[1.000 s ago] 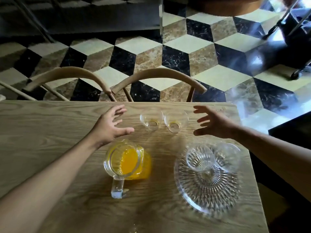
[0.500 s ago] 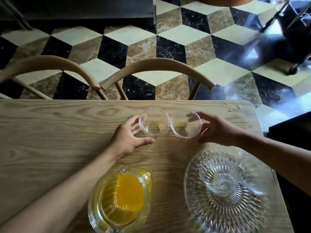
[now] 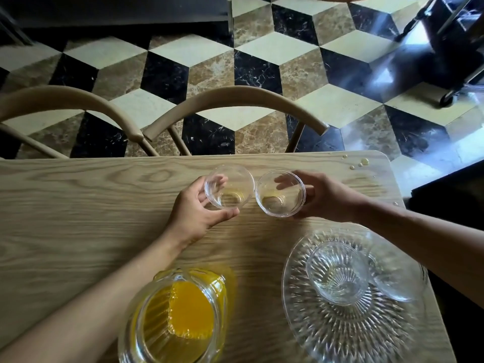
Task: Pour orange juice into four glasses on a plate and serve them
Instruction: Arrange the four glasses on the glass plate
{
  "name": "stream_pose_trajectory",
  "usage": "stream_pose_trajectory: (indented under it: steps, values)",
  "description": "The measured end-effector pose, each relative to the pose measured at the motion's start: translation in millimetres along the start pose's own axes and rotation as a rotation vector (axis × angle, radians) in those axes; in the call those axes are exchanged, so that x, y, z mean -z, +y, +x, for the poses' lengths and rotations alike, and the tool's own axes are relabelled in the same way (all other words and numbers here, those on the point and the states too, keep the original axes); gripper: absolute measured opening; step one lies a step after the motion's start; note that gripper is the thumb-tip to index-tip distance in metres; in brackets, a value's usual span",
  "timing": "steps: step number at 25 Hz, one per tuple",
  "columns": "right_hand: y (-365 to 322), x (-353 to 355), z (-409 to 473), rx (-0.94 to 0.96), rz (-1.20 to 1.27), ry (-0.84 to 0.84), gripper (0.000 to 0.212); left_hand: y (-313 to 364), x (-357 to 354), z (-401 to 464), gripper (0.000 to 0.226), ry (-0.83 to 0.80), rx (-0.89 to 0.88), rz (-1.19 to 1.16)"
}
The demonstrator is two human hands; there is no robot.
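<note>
2 clear glasses stand on the wooden table (image 3: 78, 210) near its far edge, side by side and almost touching, and each is being taken: the left hand (image 3: 195, 212) curls around the left glass (image 3: 229, 189), thumb on the near side and fingers seen through the wall on the far side, while the right hand (image 3: 323, 196) wraps the right glass (image 3: 280, 193) the same way. whether either glass has left the wood cannot be told. each shows only a thin yellowish film at the bottom, so neither counts as poured. the cut-glass plate (image 3: 327, 328) sits at the near right corner of the table and carries 2 more glasses, one near its middle (image 3: 337, 272) and one at its right rim (image 3: 398, 279), partly hidden under the right forearm; both look empty. the pitcher (image 3: 172, 318) stands at the near edge, left of the plate, with plenty of opaque orange juice inside and no hand on it. by this view the task is early: 2 of 4 glasses are on the plate, the other 2 are about to join them, and all pouring and serving remain. a few drops (image 3: 362, 162) lie at the far right corner of the table.
</note>
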State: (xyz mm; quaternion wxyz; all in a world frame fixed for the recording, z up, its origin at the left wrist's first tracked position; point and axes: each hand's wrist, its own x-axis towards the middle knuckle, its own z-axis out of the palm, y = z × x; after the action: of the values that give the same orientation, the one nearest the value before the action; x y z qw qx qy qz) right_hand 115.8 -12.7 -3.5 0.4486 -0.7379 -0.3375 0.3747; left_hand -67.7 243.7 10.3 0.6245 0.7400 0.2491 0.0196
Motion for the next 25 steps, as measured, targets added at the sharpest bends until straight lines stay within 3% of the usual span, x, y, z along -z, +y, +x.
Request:
stream_pose_trajectory:
  steps: [5, 14, 20, 25]
  values:
    - [-35, 6, -9, 0.055, 0.037, 0.064, 0.074, 36, 22, -4, 0.075, 0.045, -0.070, 0.010]
    - [-148, 55, -81, 0.202, 0.072, 0.232, 0.071, 195, 47, -53, 0.080, 0.035, -0.220, 0.104]
    - [-182, 93, -158, 0.222, 0.109, 0.280, 0.069, 255, 2, -122, 0.071, 0.091, -0.260, 0.022]
    - [-151, 93, -219, 0.206, 0.085, 0.329, 0.071, 235, -64, -170, 0.072, 0.107, -0.262, -0.004]
